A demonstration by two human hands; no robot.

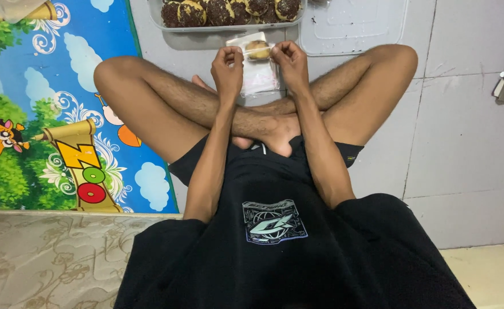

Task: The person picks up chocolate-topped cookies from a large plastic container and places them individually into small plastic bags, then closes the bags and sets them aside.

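Head view, looking straight down on a person seated cross-legged on a grey tiled floor (469, 143). A small clear plastic bag (257, 50) holding one pale round cookie (258, 49) is stretched between the two hands, just beyond the crossed shins. Its long axis runs left to right, with one end in each hand. The left hand (228, 67) is closed in a pinch on the bag's left end; the right hand (290, 64) is closed in a matching pinch on its right end. Both stand equally near the cookie, which sits midway between them. Directly beneath, a short stack of further clear bags (259, 80) lies on the floor, its long axis running away from the body. Just beyond the hands sits a clear plastic tray (229, 27) filled with dark-and-light cookies (223, 10); to its right lies a clear tray lid (355, 28), flat on the tiles. A colourful cartoon play mat (46, 114) covers the floor well to the person's left, and a patterned mattress edge (51, 257) shows nearest the camera.
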